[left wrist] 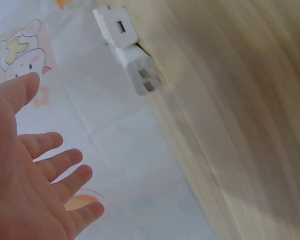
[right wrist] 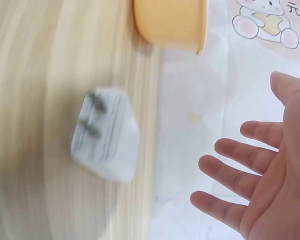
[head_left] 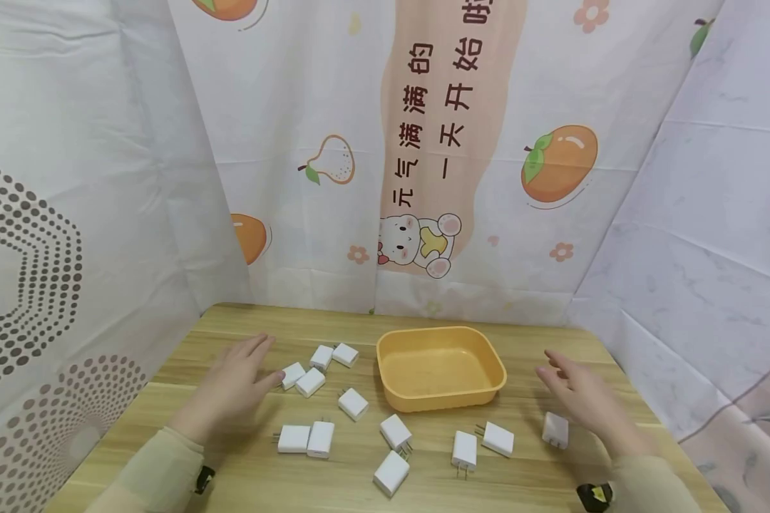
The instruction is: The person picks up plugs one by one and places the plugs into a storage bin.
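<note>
My left hand (head_left: 234, 381) hovers over the left part of the table with its fingers extended, nearest to a cluster of white charger plugs (head_left: 311, 382). In the left wrist view the palm of that hand (left wrist: 30, 175) shows nothing held, and two charger plugs (left wrist: 117, 25) lie beyond it. On the right, my right hand (head_left: 587, 399) is raised with fingers spread and holds nothing. Close to it lies a single charger plug (head_left: 555, 430), whose prongs show in the right wrist view (right wrist: 105, 132). A yellow-orange plastic basin (head_left: 445, 402) stands between the hands, with nothing in it.
More white charger plugs are scattered over the front of the wooden table (head_left: 231, 463), such as a touching pair (head_left: 321, 439) at left and another pair (head_left: 465, 450) right of the middle. A printed cloth curtain (head_left: 334, 235) hangs along the table's back edge.
</note>
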Tool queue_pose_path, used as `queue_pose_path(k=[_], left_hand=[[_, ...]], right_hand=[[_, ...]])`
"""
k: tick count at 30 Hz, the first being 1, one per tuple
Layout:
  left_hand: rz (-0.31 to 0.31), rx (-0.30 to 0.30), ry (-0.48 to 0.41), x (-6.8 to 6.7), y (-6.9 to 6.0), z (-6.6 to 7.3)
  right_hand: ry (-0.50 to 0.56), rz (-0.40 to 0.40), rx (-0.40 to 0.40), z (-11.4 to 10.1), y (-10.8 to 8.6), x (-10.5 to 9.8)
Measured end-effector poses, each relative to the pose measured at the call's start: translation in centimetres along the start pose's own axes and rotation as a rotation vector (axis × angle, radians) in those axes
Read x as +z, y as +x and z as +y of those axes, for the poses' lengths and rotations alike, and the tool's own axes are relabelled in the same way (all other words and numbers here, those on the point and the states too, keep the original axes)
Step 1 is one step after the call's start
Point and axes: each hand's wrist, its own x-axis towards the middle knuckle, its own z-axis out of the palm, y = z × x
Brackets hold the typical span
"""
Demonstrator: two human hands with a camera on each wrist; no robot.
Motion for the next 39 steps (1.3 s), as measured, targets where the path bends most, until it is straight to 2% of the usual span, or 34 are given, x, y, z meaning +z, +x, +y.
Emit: queue_pose_path(k=[9,16,19,25,32,39], left_hand=[[0.027,0.030,-0.046,0.0,0.3,2.1],[0.059,0.058,-0.076,0.5,0.7,3.8],[0.052,0.054,-0.090,0.8,0.8,4.3],[0.030,0.046,-0.105,1.3,0.9,4.5],[0.024,0.034,-0.100,1.5,0.9,4.3],[-0.028,0.006,-0.105,1.8,0.6,4.4]], right_hand=[[0.069,0.039,0.039,-2.2,1.6,0.8],[0.117,0.054,0.051,-3.3,2.3,1.8],[0.135,0.055,0.047,-3.6,2.6,2.4],[0.152,0.072,0.021,-4.0,3.0,3.0],[0.154,0.072,0.032,-4.1,3.2,3.4],[0.189,0.065,0.061,-4.1,3.2,4.4]])
